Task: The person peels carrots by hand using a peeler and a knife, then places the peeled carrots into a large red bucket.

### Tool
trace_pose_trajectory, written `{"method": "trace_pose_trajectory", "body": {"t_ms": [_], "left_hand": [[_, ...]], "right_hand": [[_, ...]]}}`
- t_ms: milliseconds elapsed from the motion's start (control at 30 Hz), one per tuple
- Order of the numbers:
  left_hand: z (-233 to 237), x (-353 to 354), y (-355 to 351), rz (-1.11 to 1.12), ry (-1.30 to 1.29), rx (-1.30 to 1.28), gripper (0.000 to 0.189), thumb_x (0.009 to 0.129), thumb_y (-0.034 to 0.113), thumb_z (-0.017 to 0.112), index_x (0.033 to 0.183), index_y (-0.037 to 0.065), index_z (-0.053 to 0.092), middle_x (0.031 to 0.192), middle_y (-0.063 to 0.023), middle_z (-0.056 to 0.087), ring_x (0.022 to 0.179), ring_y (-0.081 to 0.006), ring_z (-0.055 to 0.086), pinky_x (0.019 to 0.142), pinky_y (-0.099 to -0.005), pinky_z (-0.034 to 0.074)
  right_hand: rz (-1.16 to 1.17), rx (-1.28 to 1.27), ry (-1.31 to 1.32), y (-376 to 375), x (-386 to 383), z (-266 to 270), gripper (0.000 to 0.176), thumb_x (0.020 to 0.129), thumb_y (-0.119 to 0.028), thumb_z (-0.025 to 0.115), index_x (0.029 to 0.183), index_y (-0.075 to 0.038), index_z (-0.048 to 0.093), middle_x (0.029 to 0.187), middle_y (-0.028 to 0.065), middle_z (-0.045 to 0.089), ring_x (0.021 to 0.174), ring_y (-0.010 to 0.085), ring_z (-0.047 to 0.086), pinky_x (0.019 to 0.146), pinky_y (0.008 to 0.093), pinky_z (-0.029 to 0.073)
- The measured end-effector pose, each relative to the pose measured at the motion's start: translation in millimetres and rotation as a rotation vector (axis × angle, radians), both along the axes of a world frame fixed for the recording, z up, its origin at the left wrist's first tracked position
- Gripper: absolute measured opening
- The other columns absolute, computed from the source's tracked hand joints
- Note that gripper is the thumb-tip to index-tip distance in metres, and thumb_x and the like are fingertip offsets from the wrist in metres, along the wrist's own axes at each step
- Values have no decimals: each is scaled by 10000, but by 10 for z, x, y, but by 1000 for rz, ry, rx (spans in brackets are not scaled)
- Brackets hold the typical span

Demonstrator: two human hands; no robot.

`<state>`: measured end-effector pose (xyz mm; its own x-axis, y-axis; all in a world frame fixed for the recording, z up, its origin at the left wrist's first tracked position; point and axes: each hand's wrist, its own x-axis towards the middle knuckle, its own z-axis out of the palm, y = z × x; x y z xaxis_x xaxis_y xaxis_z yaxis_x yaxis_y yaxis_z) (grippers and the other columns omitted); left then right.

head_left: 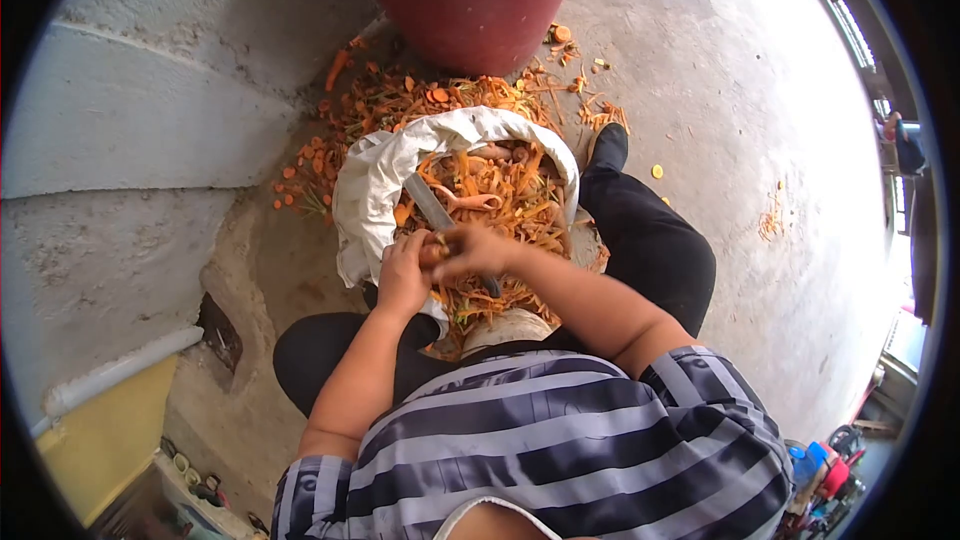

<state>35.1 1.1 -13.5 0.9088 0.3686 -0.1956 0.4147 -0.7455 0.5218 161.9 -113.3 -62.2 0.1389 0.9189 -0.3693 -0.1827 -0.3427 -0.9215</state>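
Note:
My left hand is closed around a short brownish-orange carrot, mostly hidden by the fingers. My right hand, slightly blurred, has its fingers curled over the carrot from the other side. Both hands are above the near left part of an open white sack with a rolled-down rim. Orange peelings fill the sack. A knife lies slanting across them; my right hand covers its middle, and its dark handle end shows below. Beyond the hands, an orange-pink peeler rests on the peelings.
A large red tub stands just behind the sack. Carrot slices and scraps litter the concrete floor around it. A rough wall rises on the left. My legs bracket the sack, with a dark shoe to its right.

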Motion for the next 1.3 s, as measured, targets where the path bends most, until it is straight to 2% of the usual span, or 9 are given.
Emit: {"method": "trace_pose_trajectory", "body": {"t_ms": [100, 167, 300, 433, 567, 667, 867, 1033, 1300], "left_hand": [[23, 17, 20, 130, 22, -165, 378, 669, 49, 658, 1014, 35, 504, 970, -161, 532, 944, -356, 496, 782, -408, 412], [-2, -17, 57, 169, -15, -239, 345, 671, 62, 662, 978, 26, 509, 957, -164, 540, 918, -356, 509, 768, -411, 415], [-66, -69, 157, 231, 29, -194, 379, 719, 118, 643, 1055, 12, 502, 984, -168, 554, 904, -324, 549, 773, -375, 436], [-16, -34, 166, 263, 71, -257, 385, 720, 132, 647, 1054, 8, 499, 977, -164, 564, 900, -314, 560, 767, -363, 441], [1, 29, 180, 266, 117, -336, 383, 722, 133, 648, 1051, 10, 496, 968, -161, 566, 897, -304, 564, 760, -359, 442], [-71, 19, 181, 265, 33, -333, 341, 705, 124, 648, 1003, 37, 507, 960, -152, 549, 881, -332, 540, 752, -393, 433], [-114, -19, 184, 218, 18, -308, 355, 733, 124, 639, 1039, 16, 494, 963, -159, 552, 886, -305, 554, 761, -363, 432], [7, -8, 165, 245, 61, -324, 376, 738, 139, 635, 1051, -6, 486, 988, -168, 543, 911, -308, 545, 771, -364, 427], [-89, 10, 152, 235, 114, -373, 409, 739, 148, 637, 1077, -17, 476, 988, -175, 541, 910, -304, 546, 777, -351, 430]], "right_hand": [[-587, -405, 3, -262, 672, -543, 328, 717, -227, 640, 971, -22, 611, 864, 111, 639, 760, 222, 603, 667, 335, 475], [-481, -861, -758, -777, 928, -1324, 282, 767, -243, 580, 949, -29, 603, 878, 155, 622, 766, 257, 616, 649, 349, 476], [-380, -1134, -668, -1211, 764, -2420, 423, 759, -308, 589, 1055, -8, 545, 1018, 169, 587, 931, 295, 573, 767, 355, 463], [62, -1160, -590, -928, 830, -1414, 616, 672, -327, 680, 1182, -46, 478, 1057, 174, 563, 963, 306, 544, 776, 360, 451], [-86, -987, -665, -859, 729, -1309, 515, 671, -321, 670, 1038, 24, 563, 976, 199, 587, 914, 319, 565, 761, 371, 459], [631, -779, -741, -436, 865, -848, 464, 707, -335, 635, 942, 60, 580, 868, 198, 614, 848, 320, 591, 746, 382, 466], [77, -589, -424, 195, 865, -17, 393, 741, -340, 567, 890, 22, 607, 788, 206, 617, 777, 316, 603, 728, 384, 465], [-354, -876, -830, -195, 1218, -876, 255, 744, -232, 545, 858, -20, 629, 824, 184, 631, 805, 327, 606, 714, 392, 474], [-539, -920, -704, -739, 1000, -1733, 459, 758, -80, 459, 1210, -42, 393, 1176, 201, 463, 1089, 348, 445, 916, 384, 366]]}}
